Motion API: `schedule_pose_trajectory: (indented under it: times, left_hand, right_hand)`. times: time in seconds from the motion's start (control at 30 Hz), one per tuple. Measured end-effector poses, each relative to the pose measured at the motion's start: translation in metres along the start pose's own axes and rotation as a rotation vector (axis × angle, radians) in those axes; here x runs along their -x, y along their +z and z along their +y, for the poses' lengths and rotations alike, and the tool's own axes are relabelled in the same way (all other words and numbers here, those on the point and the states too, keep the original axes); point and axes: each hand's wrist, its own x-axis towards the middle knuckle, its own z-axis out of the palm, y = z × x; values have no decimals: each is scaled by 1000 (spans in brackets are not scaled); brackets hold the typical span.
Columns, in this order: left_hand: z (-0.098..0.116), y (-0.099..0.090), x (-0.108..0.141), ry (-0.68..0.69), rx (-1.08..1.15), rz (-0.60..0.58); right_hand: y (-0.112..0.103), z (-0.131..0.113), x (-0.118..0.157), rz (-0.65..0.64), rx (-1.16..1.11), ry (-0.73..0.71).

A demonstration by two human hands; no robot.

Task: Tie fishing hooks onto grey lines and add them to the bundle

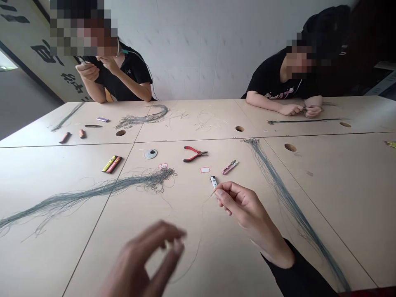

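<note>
My right hand [243,206] pinches a thin line [198,249] near its end, with a short dark tip sticking out past the fingertips. The line hangs from there and curves down over the table toward my left hand. My left hand [145,260], blurred, is in front at the lower middle with thumb and forefinger brought together; what lies between them, if anything, is not visible. A white lighter [213,181] lies just behind my right fingertips. Pink thread snips [230,166], red-handled pliers [195,154] and a blank red-edged label [205,170] lie beyond.
Bundles of blue-grey lines with curled dark ends lie left [102,189] and right [283,198]. Two lighters [112,164] and a round metal disc [150,154] are left. Round holes [290,147] pierce the table [340,177]. Two people sit opposite, their hands at work.
</note>
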Motion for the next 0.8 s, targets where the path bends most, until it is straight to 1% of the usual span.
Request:
schedule_pose_trajectory:
  times: [0.03, 0.07, 0.13, 0.2, 0.3, 0.4, 0.53, 0.73, 0.8]
  left_hand:
    - [3, -1, -8, 13, -13, 92]
    - [6, 0, -16, 3, -1, 146]
    - [12, 9, -31, -20, 75, 184]
    - [17, 22, -39, -35, 160, 139]
    - [21, 41, -42, -52, 264, 49]
    - [22, 50, -41, -79, 371, -17]
    - [21, 50, -39, -151, 488, -101]
    - [29, 46, -34, -297, 529, -242]
    - [30, 45, -33, -315, 531, -270]
  right_hand:
    - [1, -3, 1, -17, 6, 1]
    - [3, -6, 2, -36, 10, 5]
    - [6, -13, 6, -81, 5, 22]
    - [9, -17, 9, -126, -6, 35]
    - [11, -21, 14, -147, -6, 37]
    - [10, -21, 18, -134, 8, 34]
    - [8, -21, 19, -155, 18, 30]
    - [8, -24, 21, -235, 23, 22]
    - [8, -25, 22, -252, 16, 25]
